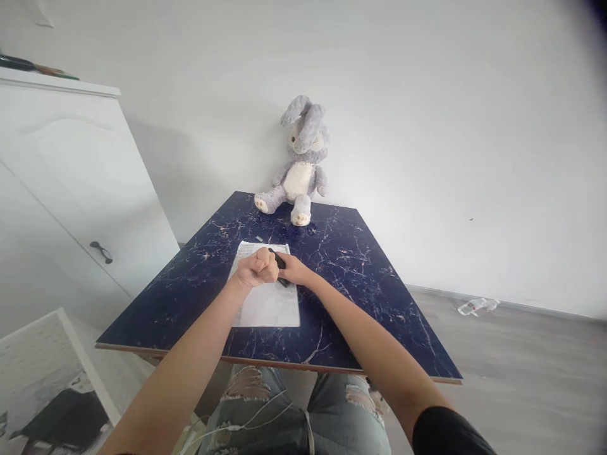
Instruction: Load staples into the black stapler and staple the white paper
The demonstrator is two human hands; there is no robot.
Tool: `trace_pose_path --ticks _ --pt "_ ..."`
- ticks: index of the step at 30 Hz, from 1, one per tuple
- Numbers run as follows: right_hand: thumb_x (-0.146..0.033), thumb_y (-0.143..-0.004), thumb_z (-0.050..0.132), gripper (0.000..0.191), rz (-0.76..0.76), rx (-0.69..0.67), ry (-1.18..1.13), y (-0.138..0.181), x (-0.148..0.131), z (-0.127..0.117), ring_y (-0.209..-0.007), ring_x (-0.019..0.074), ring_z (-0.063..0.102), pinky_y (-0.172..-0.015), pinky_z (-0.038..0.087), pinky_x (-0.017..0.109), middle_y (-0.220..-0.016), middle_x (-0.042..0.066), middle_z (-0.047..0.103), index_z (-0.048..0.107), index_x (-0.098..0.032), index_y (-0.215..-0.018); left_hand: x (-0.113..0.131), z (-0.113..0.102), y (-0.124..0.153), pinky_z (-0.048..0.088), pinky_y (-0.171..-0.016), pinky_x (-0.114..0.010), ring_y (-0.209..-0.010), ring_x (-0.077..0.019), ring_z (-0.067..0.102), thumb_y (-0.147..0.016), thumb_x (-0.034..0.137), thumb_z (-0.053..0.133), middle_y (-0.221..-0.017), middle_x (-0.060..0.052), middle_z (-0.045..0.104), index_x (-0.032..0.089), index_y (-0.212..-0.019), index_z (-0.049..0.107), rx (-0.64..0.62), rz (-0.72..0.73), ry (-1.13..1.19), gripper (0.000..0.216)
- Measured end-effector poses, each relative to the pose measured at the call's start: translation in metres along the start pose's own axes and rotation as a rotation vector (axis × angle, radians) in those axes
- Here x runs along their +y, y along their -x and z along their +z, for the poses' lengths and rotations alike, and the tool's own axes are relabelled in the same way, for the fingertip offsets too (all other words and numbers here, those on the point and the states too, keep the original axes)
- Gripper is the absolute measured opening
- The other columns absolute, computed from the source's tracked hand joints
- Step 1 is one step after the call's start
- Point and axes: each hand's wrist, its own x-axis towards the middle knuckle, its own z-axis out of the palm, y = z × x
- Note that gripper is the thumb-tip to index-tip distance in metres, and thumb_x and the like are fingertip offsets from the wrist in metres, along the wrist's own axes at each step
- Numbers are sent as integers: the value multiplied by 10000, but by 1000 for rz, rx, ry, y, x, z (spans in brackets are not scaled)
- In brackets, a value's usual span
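Both of my hands meet over a white sheet of paper (270, 303) that lies on the dark blue marbled table (360, 278). My left hand (256, 266) is curled into a fist right against the end of a black pen-like object (281, 265). My right hand (294, 270) is wrapped round that same black object, whose tips stick out above and below the fingers. Whether the left fist grips one end of it is hidden.
A grey and white plush rabbit (301, 164) sits at the table's far edge against the white wall. A white cabinet (71, 189) with a dark handle stands at left. A plastic bottle (477, 306) lies on the grey floor at right. A framed picture (47, 385) leans at lower left.
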Motion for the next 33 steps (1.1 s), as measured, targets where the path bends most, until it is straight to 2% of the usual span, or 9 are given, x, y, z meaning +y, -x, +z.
trace_pose_path --ticks 3,7,9,10,14,21,25,30,33 --pt "-295 -778 661 391 38 -9 -43 36 23 -35 -830 200 594 -769 468 307 -924 15 681 698 -149 -1139 -4 8 -15 285 -398 -231 -360 -69 227 -793 523 716 -437 71 164 210 -474 228 166 130 -99 663" --pt "-293 -791 699 357 108 43 -110 73 42 -65 -795 196 618 -765 478 310 -900 15 702 734 -144 -1114 -24 7 -34 487 -655 -305 -623 -167 540 -902 473 645 -658 -27 557 200 -656 592 366 158 -720 371" --pt "-323 -814 727 448 88 42 -244 85 45 -75 -914 234 663 -841 509 346 -1056 50 735 710 -160 -1230 -37 0 -38 496 -903 -402 -943 -263 629 -842 406 726 -977 -88 689 211 -885 719 342 158 -1028 200" --pt "-343 -818 750 518 71 16 -332 89 46 -80 -1010 261 670 -896 517 372 -1163 74 730 680 -170 -1301 -44 -3 -38 457 -1002 -450 -1086 -308 612 -823 380 747 -1127 -106 688 222 -994 734 315 150 -1167 234" --pt "-385 -781 839 669 61 -117 -596 103 55 -101 -1267 327 609 -1076 474 470 -1366 132 666 638 -179 -1385 -59 -19 -38 324 -1168 -530 -1355 -370 499 -884 374 686 -1400 -143 612 226 -1209 703 161 77 -1489 358" --pt "-406 -800 832 616 73 -114 -799 109 78 -105 -1254 322 633 -1125 435 527 -1315 138 702 673 -179 -1350 -58 -32 -42 261 -1223 -531 -1409 -350 482 -893 421 675 -1452 -136 602 227 -1287 701 93 57 -1371 441" --pt "-366 -816 824 608 71 -199 -912 111 84 -104 -1257 293 639 -1131 436 469 -1344 153 683 655 -169 -1367 -53 -31 -43 290 -1221 -502 -1362 -326 540 -927 499 609 -1391 -95 658 246 -1220 744 238 3 -1164 410" --pt "-327 -831 811 637 78 -217 -927 114 84 -107 -1356 286 565 -1155 421 457 -1474 150 582 606 -198 -1420 -45 -32 -42 369 -1179 -470 -1347 -317 563 -954 653 511 -1396 -123 653 211 -1211 741 479 10 -764 561" --pt "-333 -843 794 628 113 -216 -916 114 84 -106 -1359 291 562 -1145 436 465 -1475 155 581 599 -193 -1424 -44 -32 -42 414 -1144 -472 -1333 -328 579 -936 709 507 -1372 -155 664 184 -1150 751 527 29 -609 618"
